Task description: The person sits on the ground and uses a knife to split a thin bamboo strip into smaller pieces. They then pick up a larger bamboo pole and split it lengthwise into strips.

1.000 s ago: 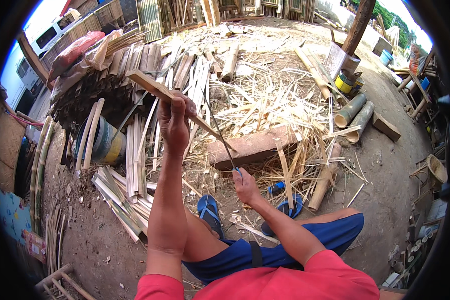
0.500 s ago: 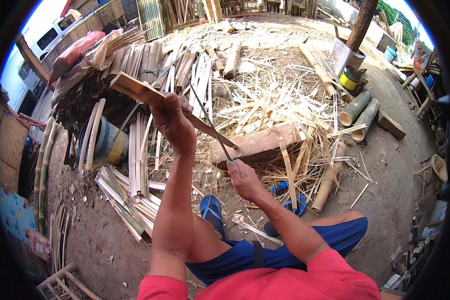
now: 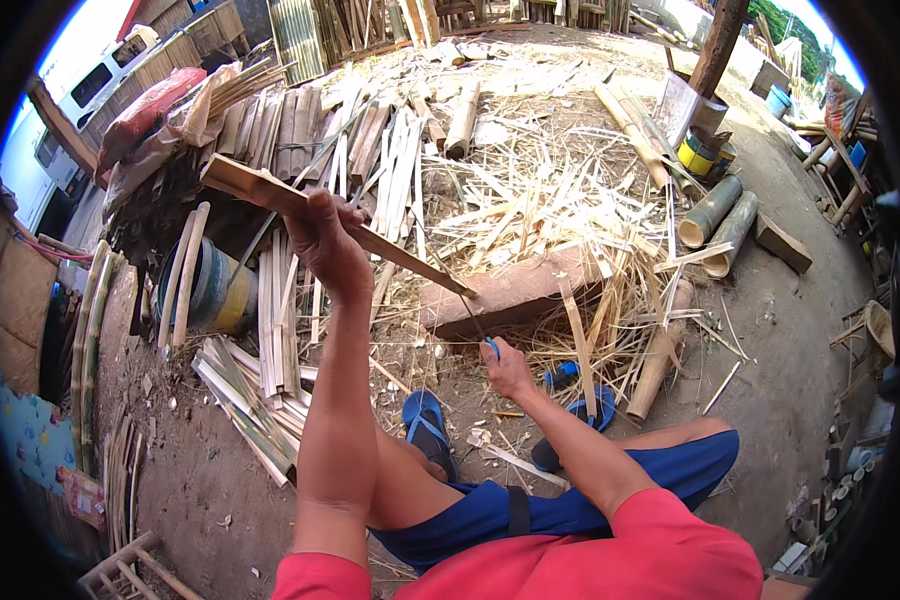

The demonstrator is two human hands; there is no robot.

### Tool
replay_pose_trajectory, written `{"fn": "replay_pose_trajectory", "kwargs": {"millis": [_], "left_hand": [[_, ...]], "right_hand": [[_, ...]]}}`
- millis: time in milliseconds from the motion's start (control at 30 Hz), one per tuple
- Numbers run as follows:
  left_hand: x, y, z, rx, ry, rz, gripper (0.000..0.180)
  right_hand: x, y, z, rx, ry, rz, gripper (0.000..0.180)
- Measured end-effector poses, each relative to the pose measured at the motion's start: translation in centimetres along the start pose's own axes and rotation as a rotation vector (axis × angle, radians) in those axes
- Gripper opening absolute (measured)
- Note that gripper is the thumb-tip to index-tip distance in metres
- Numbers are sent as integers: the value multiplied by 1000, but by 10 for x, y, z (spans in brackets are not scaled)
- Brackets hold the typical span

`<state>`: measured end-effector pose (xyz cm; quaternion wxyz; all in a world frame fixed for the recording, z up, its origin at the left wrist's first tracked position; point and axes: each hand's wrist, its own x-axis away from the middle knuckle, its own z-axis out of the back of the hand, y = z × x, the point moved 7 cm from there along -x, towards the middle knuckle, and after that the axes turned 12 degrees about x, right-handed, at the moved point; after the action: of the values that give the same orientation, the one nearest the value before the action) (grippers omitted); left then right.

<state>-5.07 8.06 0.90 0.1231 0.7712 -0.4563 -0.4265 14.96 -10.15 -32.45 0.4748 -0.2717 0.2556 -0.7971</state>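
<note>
My left hand (image 3: 332,245) grips a split bamboo strip (image 3: 410,262) near its raised upper end, thumb over the edge. The strip slopes down to the right, and its lower tip rests on a thick wooden block (image 3: 540,290). My right hand (image 3: 510,370) is closed round the handle of a long thin-bladed knife, with a bit of blue (image 3: 492,347) showing at the grip. The knife's blade (image 3: 475,318) points up and away, close to the strip's lower end and the block's near edge; it looks foreshortened, and its tip is hard to make out.
Pale shavings (image 3: 560,215) heap behind and right of the block. Split bamboo pieces (image 3: 245,395) lie at the left, near a bucket (image 3: 220,290) with a yellow band. Cut bamboo poles (image 3: 712,215) lie at the right. My feet in blue sandals (image 3: 425,415) stand before the block.
My right hand has moved down and to the right with the knife, its blade dropping from above the strip to its lower end. My left hand and the strip's upper end shifted slightly left.
</note>
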Motion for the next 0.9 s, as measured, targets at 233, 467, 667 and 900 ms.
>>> {"fn": "replay_pose_trajectory", "kwargs": {"millis": [233, 467, 667, 900], "left_hand": [[28, -81, 53, -137, -86, 194, 26], [34, -131, 94, -598, -44, 473, 55], [0, -81, 31, -334, -127, 238, 45], [44, -89, 8, -514, -272, 278, 22]], "right_hand": [[8, 87, -25, 25, -90, -189, 59], [36, 201, 67, -133, 371, -390, 55], [35, 174, 131, 138, 413, -363, 57], [48, 84, 58, -162, 5, -150, 44]]}}
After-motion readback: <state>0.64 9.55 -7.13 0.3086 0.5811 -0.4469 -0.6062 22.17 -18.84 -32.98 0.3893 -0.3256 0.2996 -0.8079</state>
